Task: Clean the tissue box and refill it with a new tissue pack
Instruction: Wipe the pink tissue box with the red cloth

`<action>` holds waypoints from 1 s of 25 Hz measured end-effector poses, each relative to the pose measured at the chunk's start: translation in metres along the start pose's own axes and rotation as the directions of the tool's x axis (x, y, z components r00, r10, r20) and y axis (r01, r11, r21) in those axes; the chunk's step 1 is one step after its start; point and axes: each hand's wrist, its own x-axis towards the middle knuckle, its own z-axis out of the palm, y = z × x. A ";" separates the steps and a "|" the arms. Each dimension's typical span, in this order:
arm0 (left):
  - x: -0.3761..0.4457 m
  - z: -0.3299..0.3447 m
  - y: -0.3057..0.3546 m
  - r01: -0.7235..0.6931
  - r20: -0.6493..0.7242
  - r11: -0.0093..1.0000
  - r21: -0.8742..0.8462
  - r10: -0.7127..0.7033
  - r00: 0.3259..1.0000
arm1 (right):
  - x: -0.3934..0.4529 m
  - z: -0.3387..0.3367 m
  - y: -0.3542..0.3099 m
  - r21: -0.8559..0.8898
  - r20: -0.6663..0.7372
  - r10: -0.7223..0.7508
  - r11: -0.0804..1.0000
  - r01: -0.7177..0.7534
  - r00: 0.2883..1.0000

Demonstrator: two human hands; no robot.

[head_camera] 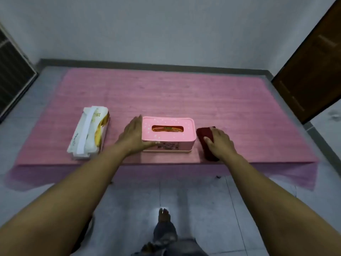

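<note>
The left hand [133, 134] lies flat, fingers straight, against the left end of the pink tissue box [168, 134] at frame centre. The right hand [219, 142] grips a dark red cloth [204, 134] just right of it. The new tissue pack [89, 132] lies at the left.

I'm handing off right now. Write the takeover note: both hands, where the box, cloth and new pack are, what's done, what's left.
Left hand: flat against the left end of the pink plastic tissue box, thumb on its front, steadying it.
Right hand: resting on the dark red folded cloth, just right of the box; grip unclear.
New white-and-gold tissue pack: sealed, lying left of the box on the pink table cover.
Done: nothing visible; lid on, something orange shows through the slot.
Left: wipe the box, open it, load the pack.
</note>
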 end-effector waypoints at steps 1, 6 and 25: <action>0.004 -0.001 -0.001 0.003 0.042 1.000 -0.009 -0.003 0.999 | 0.006 0.003 0.001 -0.043 0.031 0.007 0.999 -0.005 1.000; 0.027 -0.004 -0.011 -0.002 0.208 0.999 0.047 -0.008 0.978 | 0.036 0.026 0.010 -0.104 0.152 0.029 0.995 -0.013 0.988; 0.040 0.011 -0.016 -0.060 0.232 0.998 0.016 0.055 0.971 | 0.046 0.060 0.015 0.082 -0.219 0.003 0.996 0.015 0.976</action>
